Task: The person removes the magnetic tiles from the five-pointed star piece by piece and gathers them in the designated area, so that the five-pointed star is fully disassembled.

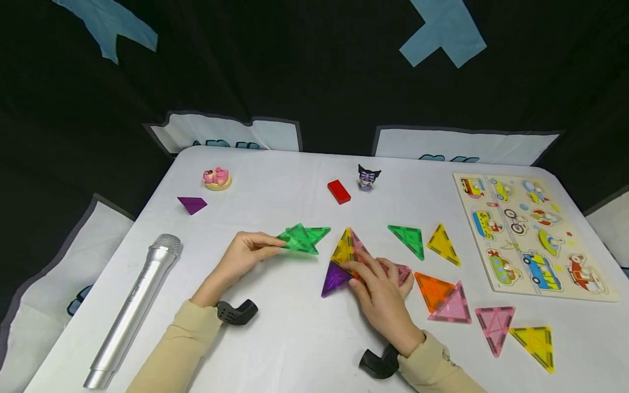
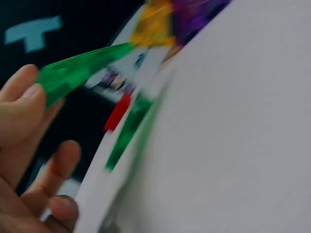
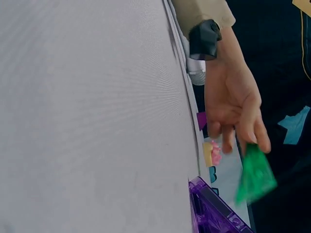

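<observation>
My left hand (image 1: 239, 257) pinches a translucent green triangular magnetic tile (image 1: 296, 240) between thumb and fingers. In the left wrist view the pinched tile (image 2: 80, 70) is raised off the table, its tip near a yellow tile (image 2: 153, 24). Behind it a second green tile (image 1: 319, 233) lies on the table. My right hand (image 1: 385, 303) holds a joined cluster of tiles with bent fingers. Yellow (image 1: 342, 251), purple (image 1: 335, 277) and pink (image 1: 404, 273) faces show around the fingers; the hand covers the rest. The right wrist view shows the purple tile (image 3: 214, 208) close by.
Loose tiles lie to the right, among them green (image 1: 410, 240), yellow (image 1: 444, 245) and orange (image 1: 432, 289). A wooden picture puzzle (image 1: 521, 240) lies beyond. Farther back are a red block (image 1: 339, 192) and small figurines (image 1: 367, 178). A silver microphone (image 1: 135, 311) lies left.
</observation>
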